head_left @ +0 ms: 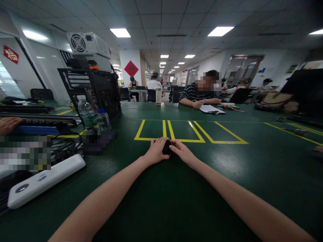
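Note:
Both hands meet over a small black rounded object (167,148) on the green table (164,198), near the lower edge of the yellow tape marks. My left hand (158,150) is curled round its left side, with the thumb below and the fingers over the top. From the right, my right hand (182,152) touches it with bent fingers and thumb. The fingers cover much of the object, so its exact kind does not show.
Yellow tape outlines (186,141) lie just beyond my hands. At left are a white power strip (47,179), cables, a water bottle (87,114) and an open computer case (101,87). A person in a striped shirt (185,94) sits opposite by a clipboard (212,109); a cup (158,96) stands nearby.

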The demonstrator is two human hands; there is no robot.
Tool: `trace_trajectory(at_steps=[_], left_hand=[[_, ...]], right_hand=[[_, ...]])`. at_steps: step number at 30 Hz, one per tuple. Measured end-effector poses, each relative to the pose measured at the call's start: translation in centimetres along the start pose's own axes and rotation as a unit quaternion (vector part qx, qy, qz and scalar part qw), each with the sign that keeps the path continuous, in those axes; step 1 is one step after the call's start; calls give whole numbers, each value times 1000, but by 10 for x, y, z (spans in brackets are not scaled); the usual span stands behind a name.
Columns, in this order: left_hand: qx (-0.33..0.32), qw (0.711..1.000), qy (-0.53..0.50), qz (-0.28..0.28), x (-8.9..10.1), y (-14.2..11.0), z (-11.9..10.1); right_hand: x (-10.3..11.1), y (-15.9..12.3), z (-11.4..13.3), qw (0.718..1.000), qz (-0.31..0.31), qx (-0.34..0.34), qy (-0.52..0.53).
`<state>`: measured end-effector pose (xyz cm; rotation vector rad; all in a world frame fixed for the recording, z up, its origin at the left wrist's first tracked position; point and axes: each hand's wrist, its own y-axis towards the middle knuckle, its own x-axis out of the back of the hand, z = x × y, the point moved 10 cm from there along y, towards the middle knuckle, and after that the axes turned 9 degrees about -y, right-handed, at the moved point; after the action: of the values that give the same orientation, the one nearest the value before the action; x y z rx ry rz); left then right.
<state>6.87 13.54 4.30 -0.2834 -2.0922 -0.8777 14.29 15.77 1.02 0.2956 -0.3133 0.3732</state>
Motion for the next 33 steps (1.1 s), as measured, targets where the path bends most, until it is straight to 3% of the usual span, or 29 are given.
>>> trace_trajectory(at_steps=[8,14,19,23,27,33], left_hand=[[10,1000,-5,8,-1,0,1],[41,999,-19,14,-5,4,13],[138,988,-54,51,-14,14,45],[194,976,-65,73,-21,21,64],[194,976,-74,59,-22,22,66],[200,974,-86,57,-23,22,62]], right_hand=[[-4,-8,12,998,24,19,51],[14,-4,-17,996,-70,-43,-32],[34,-11,-21,973,-135,-63,-174],[34,-15,-15,965,-102,-57,-233],[33,-13,-9,965,-85,-19,-247],[33,-6,-12,964,-96,-16,-249]])
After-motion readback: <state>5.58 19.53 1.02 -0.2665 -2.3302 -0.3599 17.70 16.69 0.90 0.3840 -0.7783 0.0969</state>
